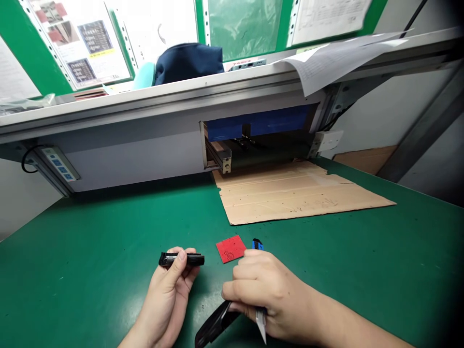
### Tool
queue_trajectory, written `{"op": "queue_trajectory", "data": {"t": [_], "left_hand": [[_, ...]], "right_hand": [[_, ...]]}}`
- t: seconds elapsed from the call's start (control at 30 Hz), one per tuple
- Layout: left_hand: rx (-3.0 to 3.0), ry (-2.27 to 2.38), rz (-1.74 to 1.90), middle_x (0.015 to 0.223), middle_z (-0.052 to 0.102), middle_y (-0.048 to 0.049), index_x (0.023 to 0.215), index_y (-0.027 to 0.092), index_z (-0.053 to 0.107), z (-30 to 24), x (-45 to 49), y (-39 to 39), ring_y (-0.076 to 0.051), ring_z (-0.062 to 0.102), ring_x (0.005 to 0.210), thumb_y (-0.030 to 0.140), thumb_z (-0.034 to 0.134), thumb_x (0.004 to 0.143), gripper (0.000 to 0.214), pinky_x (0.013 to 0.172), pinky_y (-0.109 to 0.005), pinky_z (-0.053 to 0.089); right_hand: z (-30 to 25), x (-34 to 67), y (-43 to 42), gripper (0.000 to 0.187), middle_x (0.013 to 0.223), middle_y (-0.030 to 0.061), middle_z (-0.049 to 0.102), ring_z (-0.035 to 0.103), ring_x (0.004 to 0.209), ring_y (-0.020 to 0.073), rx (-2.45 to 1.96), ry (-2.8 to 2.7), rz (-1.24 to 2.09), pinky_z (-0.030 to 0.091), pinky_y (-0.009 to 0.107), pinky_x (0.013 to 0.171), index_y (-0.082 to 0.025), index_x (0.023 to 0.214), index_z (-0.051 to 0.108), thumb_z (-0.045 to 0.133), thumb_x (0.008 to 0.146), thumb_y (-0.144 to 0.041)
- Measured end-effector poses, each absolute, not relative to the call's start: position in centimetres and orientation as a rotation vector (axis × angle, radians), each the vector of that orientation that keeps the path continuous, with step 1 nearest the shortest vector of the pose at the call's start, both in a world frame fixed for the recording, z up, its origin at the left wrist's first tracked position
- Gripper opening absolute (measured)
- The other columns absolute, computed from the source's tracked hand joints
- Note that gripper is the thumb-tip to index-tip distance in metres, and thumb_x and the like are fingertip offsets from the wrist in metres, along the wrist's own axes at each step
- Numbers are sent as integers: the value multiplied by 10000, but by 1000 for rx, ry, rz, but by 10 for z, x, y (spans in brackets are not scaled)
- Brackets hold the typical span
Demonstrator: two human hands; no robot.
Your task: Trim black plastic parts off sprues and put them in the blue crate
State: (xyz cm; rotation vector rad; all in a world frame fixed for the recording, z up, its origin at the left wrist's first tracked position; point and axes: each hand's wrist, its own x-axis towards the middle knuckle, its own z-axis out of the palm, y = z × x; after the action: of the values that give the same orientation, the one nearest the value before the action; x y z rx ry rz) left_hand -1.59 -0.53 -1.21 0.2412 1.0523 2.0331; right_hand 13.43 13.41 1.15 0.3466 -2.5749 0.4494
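My left hand point(170, 295) is closed, thumb on top, around a short black plastic part point(195, 260) held level above the green table. Closed too, my right hand point(264, 290) grips a utility knife, whose blue and black end point(257, 244) sticks out above the knuckles and whose pale pointed blade point(261, 326) points down below the fingers. The same hand pinches a long, curved black plastic part point(213, 325) that slants toward the lower left. The palm hides most of the knife's handle. Just beyond the right knuckles lies a flat red square point(231, 248) with dark markings.
On the green tabletop point(108, 237), a flat cardboard sheet point(290, 198) spreads toward the back right. Behind it is an opening with a metal rail point(222, 157). A shelf above carries a dark blue pouch point(190, 64) and an overhanging paper point(326, 65). A power strip point(60, 163) is at left.
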Motion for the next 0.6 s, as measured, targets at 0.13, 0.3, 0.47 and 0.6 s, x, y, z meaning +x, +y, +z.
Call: {"op": "queue_trajectory", "data": {"t": [0.13, 0.3, 0.47, 0.6], "left_hand": [[197, 1020, 1999, 1010, 583, -46, 1004, 209, 554, -5, -15, -7, -181, 563, 972, 236, 606, 870, 146, 865, -357, 499], [462, 1082, 1585, 815, 565, -26, 896, 170, 554, 2, -11, -12, -167, 545, 725, 107, 526, 727, 182, 718, -305, 445], [1006, 1110, 1137, 832, 564, -51, 913, 136, 611, 13, -5, -10, -148, 449, 706, 572, 680, 758, 468, 615, -242, 322], [1050, 1202, 1168, 784, 548, -28, 874, 139, 623, 10, -5, -7, -147, 421, 715, 632, 710, 693, 532, 639, -241, 298]], "right_hand": [[10, 133, 142, 396, 690, 13, 493, 408, 602, 146, 318, -2549, 594, 273, 285, 607, -168, 916, 649, 321, 1049, -345], [12, 134, 148, 373, 763, 14, 470, 406, 645, 143, 242, -2577, 626, 271, 269, 621, -199, 911, 667, 371, 1048, -380], [10, 133, 148, 361, 751, 11, 502, 414, 631, 140, 196, -2533, 637, 262, 277, 608, -193, 927, 664, 381, 1049, -382], [11, 132, 144, 208, 856, 27, 549, 476, 715, 158, 12, -2441, 695, 313, 287, 664, -203, 930, 651, 520, 989, -354]]}}
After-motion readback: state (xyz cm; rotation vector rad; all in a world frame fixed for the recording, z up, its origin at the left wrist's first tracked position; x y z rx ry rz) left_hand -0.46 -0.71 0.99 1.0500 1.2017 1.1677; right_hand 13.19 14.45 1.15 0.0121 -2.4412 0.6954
